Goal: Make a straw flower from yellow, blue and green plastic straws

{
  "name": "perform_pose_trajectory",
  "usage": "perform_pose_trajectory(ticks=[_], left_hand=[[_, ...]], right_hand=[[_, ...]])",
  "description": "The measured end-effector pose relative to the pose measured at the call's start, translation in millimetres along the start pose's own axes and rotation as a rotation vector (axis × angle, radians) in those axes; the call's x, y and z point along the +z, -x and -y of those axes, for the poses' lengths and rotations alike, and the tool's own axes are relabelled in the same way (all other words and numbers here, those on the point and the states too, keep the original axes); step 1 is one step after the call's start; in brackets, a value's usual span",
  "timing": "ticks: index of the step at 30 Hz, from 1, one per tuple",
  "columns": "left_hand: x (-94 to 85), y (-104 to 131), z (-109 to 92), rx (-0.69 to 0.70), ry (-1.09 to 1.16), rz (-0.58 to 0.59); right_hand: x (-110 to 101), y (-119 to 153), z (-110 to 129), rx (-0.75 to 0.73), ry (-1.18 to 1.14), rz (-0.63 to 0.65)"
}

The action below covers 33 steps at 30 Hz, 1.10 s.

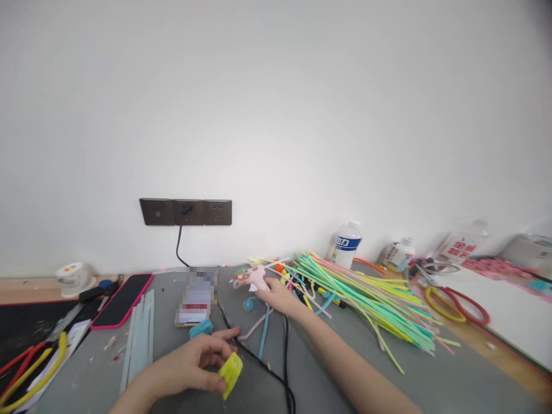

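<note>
In my left hand (200, 365) I pinch a small bright-yellow bundle (231, 371), apparently fuzzy pipe cleaner, between thumb and fingers, low in the view. A similar light-blue bundle (201, 328) lies just beyond those fingers. My right hand (278, 296) reaches forward with its fingers around a pale pink glue gun (257, 280), whose left end looks smeared with coloured bits. A black cord (287, 345) runs down from beneath that hand. Close to it lie a coiled blue pipe cleaner (248, 305) and a straight blue strip (264, 333).
A large pile of yellow, green and pink pipe cleaners (366, 299) spreads to the right. White bottles (346, 244) stand along the wall. Phones (123, 302), pale strips (140, 333) and yellow-and-red-handled tools (56, 368) lie left. Scissors (457, 305) lie right.
</note>
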State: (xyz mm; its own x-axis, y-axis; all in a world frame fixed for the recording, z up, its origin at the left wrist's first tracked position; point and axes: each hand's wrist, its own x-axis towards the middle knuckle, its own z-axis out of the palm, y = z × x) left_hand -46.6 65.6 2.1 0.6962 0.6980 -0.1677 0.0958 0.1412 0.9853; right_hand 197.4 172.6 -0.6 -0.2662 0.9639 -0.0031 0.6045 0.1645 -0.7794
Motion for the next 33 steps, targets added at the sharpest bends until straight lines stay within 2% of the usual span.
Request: perform_pose_trajectory(ticks=[7,11,13,17,20,25,28,30,33], left_hand=[[1.8,1,-2,-0.015,-0.009,-0.004],[3.4,1,-5,-0.014,-0.005,-0.023],[3.5,1,-5,-0.020,0.005,-0.036],[2.6,1,-2,-0.019,0.009,-0.041],[1.6,1,-2,-0.015,0.010,-0.043],[1.3,1,-5,-0.039,0.009,-0.036],[1.7,1,-8,-0.060,0.007,-0.035],[1.7,1,-7,-0.064,0.012,-0.030],[1.3,0,-4,-0.060,0.034,-0.029]], right_hand=[[5,2,1,-0.052,0.284,-0.149],[-2,16,10,-0.172,0.383,-0.198],[-4,20,15,-0.311,0.429,-0.134],[-3,18,24,-0.620,0.622,0.083],[-1,10,29,-0.623,0.687,0.194],[-4,-5,37,-0.622,0.603,0.284],[-12,-5,45,-0.645,0.504,0.292],[-21,1,54,-0.614,0.320,0.241],[-43,16,69,-0.454,-0.097,0.206]])
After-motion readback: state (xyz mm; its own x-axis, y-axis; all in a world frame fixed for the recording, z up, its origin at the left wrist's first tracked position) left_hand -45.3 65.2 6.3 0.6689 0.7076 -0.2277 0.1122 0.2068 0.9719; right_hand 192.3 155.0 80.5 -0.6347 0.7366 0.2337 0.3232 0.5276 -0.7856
